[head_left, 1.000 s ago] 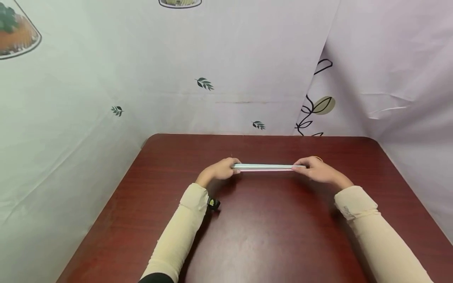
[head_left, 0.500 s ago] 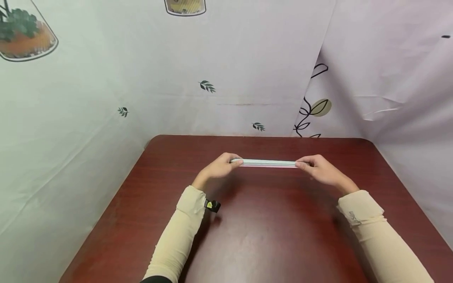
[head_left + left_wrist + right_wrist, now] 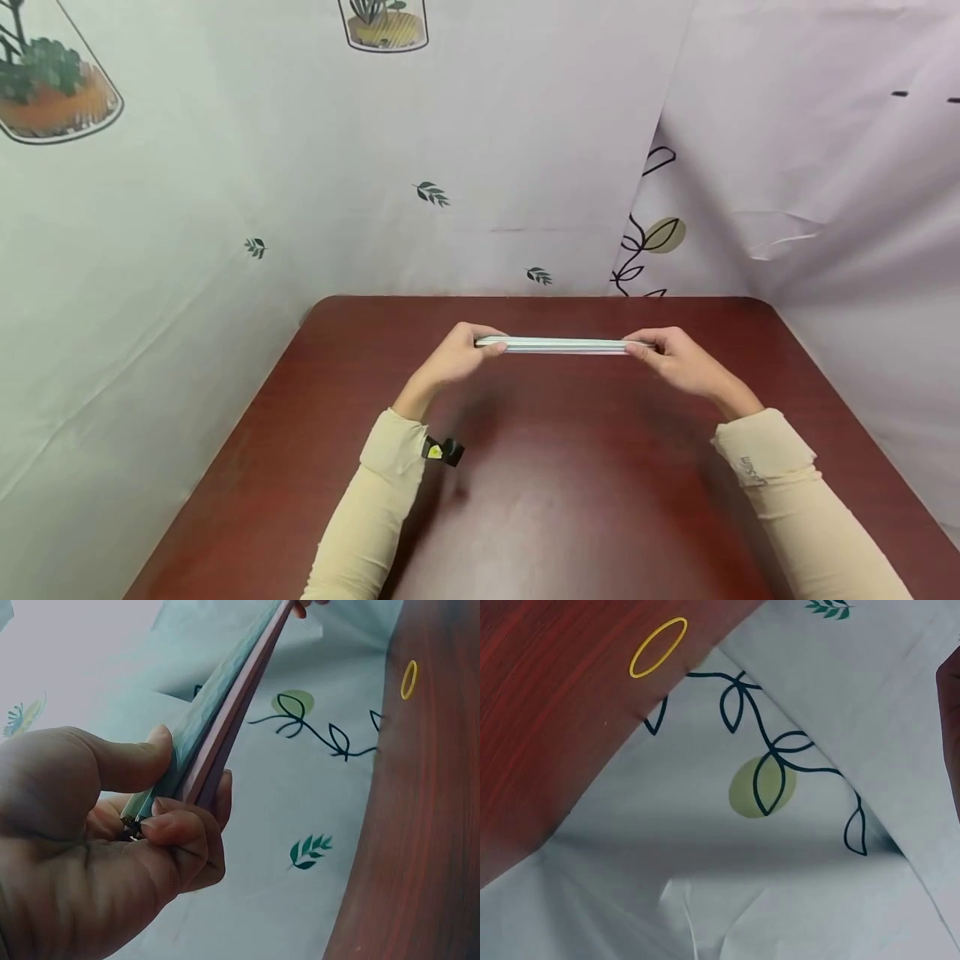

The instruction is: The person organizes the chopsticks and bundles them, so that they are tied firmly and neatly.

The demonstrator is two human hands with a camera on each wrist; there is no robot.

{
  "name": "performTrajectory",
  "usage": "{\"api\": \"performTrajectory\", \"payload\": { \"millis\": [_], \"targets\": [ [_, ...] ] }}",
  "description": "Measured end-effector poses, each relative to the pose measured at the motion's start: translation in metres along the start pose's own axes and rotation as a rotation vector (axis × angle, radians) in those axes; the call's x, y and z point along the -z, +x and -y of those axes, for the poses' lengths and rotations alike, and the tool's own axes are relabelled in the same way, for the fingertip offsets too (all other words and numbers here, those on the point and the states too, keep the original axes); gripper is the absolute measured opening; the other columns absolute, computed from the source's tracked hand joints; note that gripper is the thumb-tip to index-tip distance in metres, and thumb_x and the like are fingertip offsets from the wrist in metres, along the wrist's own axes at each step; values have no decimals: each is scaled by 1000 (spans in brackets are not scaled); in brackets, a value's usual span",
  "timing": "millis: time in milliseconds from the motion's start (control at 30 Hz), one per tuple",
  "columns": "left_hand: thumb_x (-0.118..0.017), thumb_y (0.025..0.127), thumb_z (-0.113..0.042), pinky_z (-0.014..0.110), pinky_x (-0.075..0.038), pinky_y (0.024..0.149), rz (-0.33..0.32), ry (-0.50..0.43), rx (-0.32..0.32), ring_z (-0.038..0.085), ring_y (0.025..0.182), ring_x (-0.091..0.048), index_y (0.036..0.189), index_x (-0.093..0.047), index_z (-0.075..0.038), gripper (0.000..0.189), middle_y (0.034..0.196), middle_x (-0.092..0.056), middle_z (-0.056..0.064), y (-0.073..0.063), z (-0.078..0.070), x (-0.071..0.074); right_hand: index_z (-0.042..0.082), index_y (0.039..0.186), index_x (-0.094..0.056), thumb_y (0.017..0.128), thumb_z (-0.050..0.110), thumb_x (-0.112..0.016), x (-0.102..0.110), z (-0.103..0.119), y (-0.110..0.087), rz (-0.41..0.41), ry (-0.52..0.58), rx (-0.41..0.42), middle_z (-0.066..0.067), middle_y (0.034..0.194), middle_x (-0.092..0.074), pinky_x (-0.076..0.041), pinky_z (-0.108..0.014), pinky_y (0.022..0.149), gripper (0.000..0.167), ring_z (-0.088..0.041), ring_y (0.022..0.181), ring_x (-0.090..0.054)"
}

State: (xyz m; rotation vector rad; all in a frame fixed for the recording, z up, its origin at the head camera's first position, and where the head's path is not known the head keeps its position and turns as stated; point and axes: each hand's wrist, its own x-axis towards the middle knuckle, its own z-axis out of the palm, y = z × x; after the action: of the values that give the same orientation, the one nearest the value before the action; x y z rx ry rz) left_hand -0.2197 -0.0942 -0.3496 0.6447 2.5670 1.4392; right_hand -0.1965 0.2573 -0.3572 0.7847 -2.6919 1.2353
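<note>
In the head view, a thin, flat bundle of pale blue-green and pink layers (image 3: 566,345) spans between both hands, seen edge-on above the table. My left hand (image 3: 453,354) grips its left end, thumb on the near side. Up close in the left wrist view, the layers (image 3: 217,712) run away from the curled fingers, and small dark bits show at the end by the palm. What the bundle is, I cannot tell. My right hand (image 3: 682,358) pinches the opposite end between thumb and fingers. The right wrist view does not show that grip.
A yellow ring like a rubber band (image 3: 658,648) lies on the dark red table (image 3: 570,517), near its far edge; in the head view it is hidden. Pale printed sheets (image 3: 480,125) hang behind the table. A small black device (image 3: 444,452) sits at the left wrist.
The bundle has been lifted and slightly turned, with less of its pink lower edge showing now. My left hand has shifted left, its thumb coming onto the near side. The head view has tilted slightly.
</note>
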Motion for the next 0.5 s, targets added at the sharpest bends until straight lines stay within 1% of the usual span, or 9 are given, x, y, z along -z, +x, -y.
{"api": "performTrajectory", "payload": {
  "millis": [167, 267, 333, 400, 500],
  "targets": [
    [-65, 95, -10, 28, -40, 69, 3, -11, 7, 16, 77, -50, 112, -72, 3, 23, 98, -71, 11, -4, -2, -4, -4, 108, -71, 96, 2, -61, -1, -1, -3, -40, -34, 19, 0, 77, -57, -39, -24, 58, 16, -6, 63, -43],
    [-65, 95, -10, 28, -40, 69, 14, -9, 5, 22, 80, -55, 109, -73, 3, 21, 94, -73, 10, -4, -5, -5, -4, 108, -71, 95, 0, -61, 0, -1, -4, -55, -45, 22, -2, 84, -61, -40, -24, 60, 16, -6, 66, -45],
    [-64, 95, -9, 28, -40, 70, 22, -8, -3, 24, 83, -59, 107, -73, 2, 19, 92, -74, 10, -4, -9, -5, -4, 108, -71, 95, 1, -61, 1, -1, -6, -56, -47, 17, -3, 84, -61, -40, -24, 59, 16, -6, 66, -45],
    [-63, 95, -8, 28, -41, 71, 21, -5, -8, 23, 85, -62, 105, -74, 2, 18, 91, -74, 9, -4, -11, -6, -4, 107, -71, 96, 1, -61, 2, 0, -8, -56, -48, 12, -3, 84, -61, -40, -24, 58, 16, -6, 65, -45],
    [-64, 94, -7, 27, -43, 72, -6, -6, 1, 18, 86, -63, 101, -75, 1, 16, 90, -74, 10, -5, -15, -7, -2, 107, -71, 96, 4, -61, 3, 3, -10, -65, -48, 11, -3, 81, -60, -40, -24, 57, 16, -7, 64, -45]
  ]
}}
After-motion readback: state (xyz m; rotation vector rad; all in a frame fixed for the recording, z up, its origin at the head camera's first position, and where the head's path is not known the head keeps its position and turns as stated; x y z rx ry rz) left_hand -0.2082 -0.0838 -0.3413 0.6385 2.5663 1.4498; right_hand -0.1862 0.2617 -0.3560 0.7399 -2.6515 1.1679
